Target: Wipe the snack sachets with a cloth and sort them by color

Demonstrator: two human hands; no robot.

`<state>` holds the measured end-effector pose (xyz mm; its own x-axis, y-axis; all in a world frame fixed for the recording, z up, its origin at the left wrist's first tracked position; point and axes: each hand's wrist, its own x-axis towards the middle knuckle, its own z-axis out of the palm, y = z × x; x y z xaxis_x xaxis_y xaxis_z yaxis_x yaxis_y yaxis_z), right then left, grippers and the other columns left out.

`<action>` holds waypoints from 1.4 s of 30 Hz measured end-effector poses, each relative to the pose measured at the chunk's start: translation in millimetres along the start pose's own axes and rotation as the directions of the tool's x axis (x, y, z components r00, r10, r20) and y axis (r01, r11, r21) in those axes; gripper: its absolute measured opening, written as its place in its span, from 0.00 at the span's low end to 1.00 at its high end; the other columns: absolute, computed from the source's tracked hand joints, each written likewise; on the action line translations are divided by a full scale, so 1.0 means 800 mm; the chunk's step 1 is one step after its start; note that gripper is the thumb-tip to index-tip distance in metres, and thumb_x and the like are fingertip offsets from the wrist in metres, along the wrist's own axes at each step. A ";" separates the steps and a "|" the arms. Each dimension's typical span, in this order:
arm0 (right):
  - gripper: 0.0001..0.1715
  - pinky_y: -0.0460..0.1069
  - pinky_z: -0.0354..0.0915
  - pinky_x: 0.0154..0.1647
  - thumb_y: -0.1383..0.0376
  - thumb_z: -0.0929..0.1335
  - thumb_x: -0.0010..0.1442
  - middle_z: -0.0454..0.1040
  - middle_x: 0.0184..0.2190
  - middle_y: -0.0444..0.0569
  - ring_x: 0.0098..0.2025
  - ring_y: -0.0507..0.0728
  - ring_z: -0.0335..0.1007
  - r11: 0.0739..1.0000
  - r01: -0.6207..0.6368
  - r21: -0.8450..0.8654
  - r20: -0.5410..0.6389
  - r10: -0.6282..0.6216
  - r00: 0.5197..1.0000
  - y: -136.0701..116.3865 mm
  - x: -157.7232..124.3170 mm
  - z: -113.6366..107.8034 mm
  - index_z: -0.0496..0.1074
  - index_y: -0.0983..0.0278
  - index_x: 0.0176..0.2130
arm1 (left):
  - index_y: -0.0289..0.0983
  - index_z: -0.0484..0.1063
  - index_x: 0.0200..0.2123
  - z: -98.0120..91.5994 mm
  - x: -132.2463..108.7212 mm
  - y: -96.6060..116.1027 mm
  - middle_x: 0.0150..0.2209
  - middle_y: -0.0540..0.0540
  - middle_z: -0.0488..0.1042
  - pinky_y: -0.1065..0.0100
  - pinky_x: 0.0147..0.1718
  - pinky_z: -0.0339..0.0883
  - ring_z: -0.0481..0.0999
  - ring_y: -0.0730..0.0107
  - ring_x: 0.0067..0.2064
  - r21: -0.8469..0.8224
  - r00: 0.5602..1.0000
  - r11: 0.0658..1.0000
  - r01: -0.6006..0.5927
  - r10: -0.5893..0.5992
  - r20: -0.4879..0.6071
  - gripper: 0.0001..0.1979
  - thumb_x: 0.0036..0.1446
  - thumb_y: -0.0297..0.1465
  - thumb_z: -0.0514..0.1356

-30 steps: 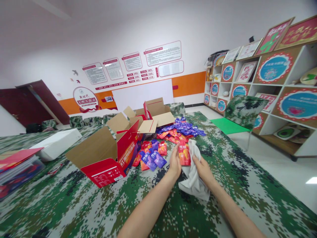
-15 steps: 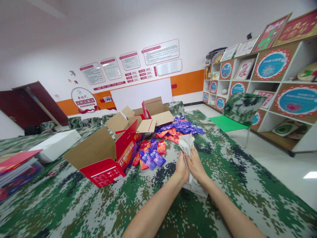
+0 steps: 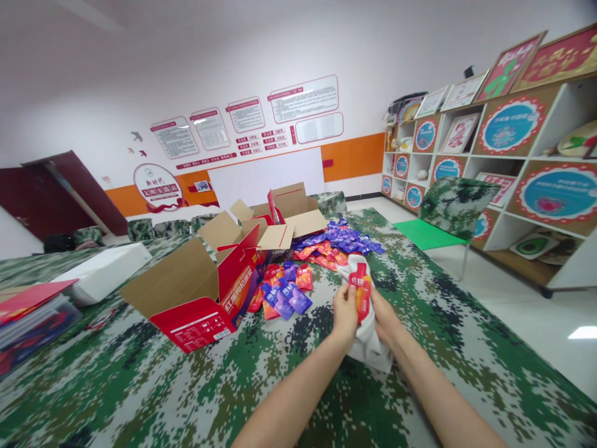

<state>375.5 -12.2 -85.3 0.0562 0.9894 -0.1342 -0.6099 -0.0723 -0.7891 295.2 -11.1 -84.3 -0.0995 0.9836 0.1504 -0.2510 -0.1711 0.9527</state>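
Note:
A red and orange sachet (image 3: pixel 360 294) lies face up in a crumpled white cloth (image 3: pixel 368 348) above the near right part of the table. My left hand (image 3: pixel 344 311) is closed on the sachet's left edge, thumb at its front. From the other side, my right hand (image 3: pixel 383 317) grips the cloth along the sachet's right edge; its fingertips are partly hidden. To the left of my hands is a small pile of blue and red sachets (image 3: pixel 295 298). Farther back, a bigger heap of purple sachets (image 3: pixel 347 236) lies with red ones (image 3: pixel 326 254) in front.
Two opened cardboard boxes stand left of the piles, the nearer one a red carton (image 3: pixel 191 323). A white box (image 3: pixel 105 270) and a clear plastic bin (image 3: pixel 37 339) are at far left. The tablecloth (image 3: pixel 224 398) is camouflage-patterned. A green-seated chair (image 3: pixel 429 231) stands at right.
My hands were pressed together around the folded cloth. Now they are apart, the cloth is spread back, and the red sachet shows between them.

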 end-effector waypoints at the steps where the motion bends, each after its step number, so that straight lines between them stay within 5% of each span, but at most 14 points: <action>1: 0.22 0.51 0.70 0.41 0.56 0.68 0.50 0.78 0.34 0.48 0.39 0.58 0.74 1.000 0.022 -0.002 0.006 -0.022 1.000 0.004 -0.005 0.005 0.71 0.64 0.44 | 0.37 0.66 0.29 0.000 0.000 -0.002 0.27 0.48 0.69 0.71 0.32 0.63 0.68 0.72 0.30 0.077 0.999 0.996 -0.039 0.041 -0.029 0.13 0.54 0.41 0.53; 5: 0.23 0.51 0.69 0.43 0.55 0.65 0.53 0.77 0.38 0.47 0.43 0.57 0.72 0.999 0.033 -0.031 0.053 -0.031 0.998 0.023 -0.026 0.021 0.70 0.63 0.46 | 0.38 0.63 0.29 -0.009 0.017 -0.006 0.27 0.49 0.67 0.70 0.33 0.62 0.67 0.72 0.30 0.383 0.969 0.911 -0.155 0.216 -0.121 0.09 0.56 0.36 0.50; 9: 0.21 0.53 0.65 0.49 0.57 0.66 0.53 0.75 0.42 0.48 0.49 0.57 0.69 0.994 -0.052 -0.098 0.138 0.065 0.988 0.033 -0.049 0.032 0.70 0.63 0.45 | 0.37 0.62 0.28 -0.036 0.062 0.002 0.28 0.48 0.68 0.72 0.34 0.61 0.66 0.73 0.32 0.666 0.930 0.737 -0.112 0.314 -0.192 0.08 0.57 0.33 0.49; 13: 0.22 0.55 0.59 0.55 0.57 0.66 0.53 0.75 0.43 0.49 0.51 0.58 0.66 0.983 -0.124 -0.136 0.239 0.155 0.959 0.029 -0.059 0.037 0.70 0.65 0.46 | 0.36 0.63 0.28 -0.097 0.104 0.019 0.26 0.49 0.68 0.72 0.32 0.60 0.67 0.73 0.30 0.745 0.925 0.667 -0.020 0.294 -0.239 0.09 0.57 0.32 0.48; 18: 0.21 0.55 0.59 0.55 0.57 0.67 0.52 0.75 0.44 0.48 0.50 0.59 0.67 0.984 -0.154 -0.086 0.181 0.168 0.969 0.020 -0.050 0.033 0.71 0.63 0.45 | 0.35 0.64 0.30 -0.192 0.127 0.045 0.29 0.45 0.70 0.68 0.34 0.60 0.70 0.67 0.33 0.849 0.898 0.509 0.141 0.296 -0.326 0.06 0.56 0.30 0.50; 22: 0.21 0.54 0.60 0.54 0.57 0.67 0.52 0.74 0.44 0.49 0.49 0.59 0.68 0.988 -0.140 -0.071 0.173 0.150 0.973 0.019 -0.046 0.031 0.72 0.63 0.45 | 0.33 0.64 0.37 -0.224 0.120 0.053 0.36 0.38 0.70 0.61 0.40 0.59 0.70 0.58 0.42 0.887 0.864 0.395 0.237 0.332 -0.378 0.08 0.56 0.28 0.49; 25: 0.21 0.53 0.62 0.52 0.56 0.67 0.52 0.74 0.44 0.50 0.48 0.58 0.69 0.986 -0.147 -0.082 0.151 0.158 0.976 0.021 -0.045 0.031 0.72 0.64 0.44 | 0.31 0.63 0.42 -0.216 0.111 0.051 0.42 0.35 0.67 0.57 0.45 0.56 0.66 0.55 0.47 0.941 0.833 0.213 0.262 0.442 -0.332 0.11 0.56 0.25 0.46; 28: 0.21 0.52 0.61 0.53 0.56 0.67 0.52 0.75 0.43 0.49 0.49 0.58 0.68 0.986 -0.144 -0.082 0.129 0.154 0.980 0.022 -0.042 0.029 0.72 0.64 0.44 | 0.32 0.61 0.46 -0.192 0.107 0.047 0.47 0.35 0.64 0.57 0.47 0.55 0.63 0.56 0.49 0.983 0.829 -0.033 0.181 0.542 -0.135 0.15 0.56 0.23 0.44; 30: 0.21 0.52 0.60 0.54 0.56 0.67 0.52 0.75 0.43 0.49 0.49 0.58 0.68 0.989 -0.128 -0.077 0.115 0.137 0.984 0.022 -0.039 0.026 0.72 0.64 0.43 | 0.33 0.60 0.47 -0.171 0.111 0.041 0.49 0.36 0.62 0.58 0.47 0.55 0.62 0.57 0.49 0.992 0.847 -0.105 0.068 0.531 -0.002 0.16 0.56 0.23 0.45; 33: 0.20 0.53 0.59 0.54 0.57 0.68 0.51 0.75 0.43 0.49 0.50 0.58 0.67 0.991 -0.105 -0.079 0.072 0.111 0.991 0.021 -0.034 0.020 0.73 0.63 0.43 | 0.34 0.62 0.46 -0.134 0.126 0.023 0.48 0.38 0.63 0.60 0.47 0.55 0.62 0.59 0.48 0.988 0.886 -0.107 -0.115 0.438 0.150 0.14 0.55 0.25 0.47; 37: 0.22 0.54 0.61 0.53 0.57 0.68 0.50 0.75 0.43 0.50 0.50 0.59 0.67 0.995 -0.058 -0.079 -0.008 0.058 0.998 0.014 -0.025 0.014 0.73 0.64 0.44 | 0.35 0.64 0.42 -0.085 0.157 -0.015 0.44 0.40 0.65 0.65 0.45 0.57 0.64 0.63 0.45 0.950 0.925 0.019 -0.311 0.234 0.298 0.11 0.57 0.27 0.47; 42: 0.21 0.53 0.65 0.49 0.58 0.68 0.50 0.77 0.38 0.50 0.46 0.59 0.70 1.000 0.011 -0.016 -0.090 -0.012 0.996 -0.004 -0.012 0.006 0.73 0.64 0.43 | 0.33 0.66 0.41 -0.038 0.186 -0.055 0.43 0.39 0.67 0.66 0.47 0.56 0.64 0.63 0.46 0.916 0.917 0.104 -0.388 0.141 0.373 0.13 0.57 0.34 0.50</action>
<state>373.2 -21.0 -79.1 0.1349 0.9747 -0.1781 -0.5968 -0.0636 -0.7998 262.3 141.1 -111.7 0.2321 0.8994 0.3704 0.8945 -0.3470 0.2820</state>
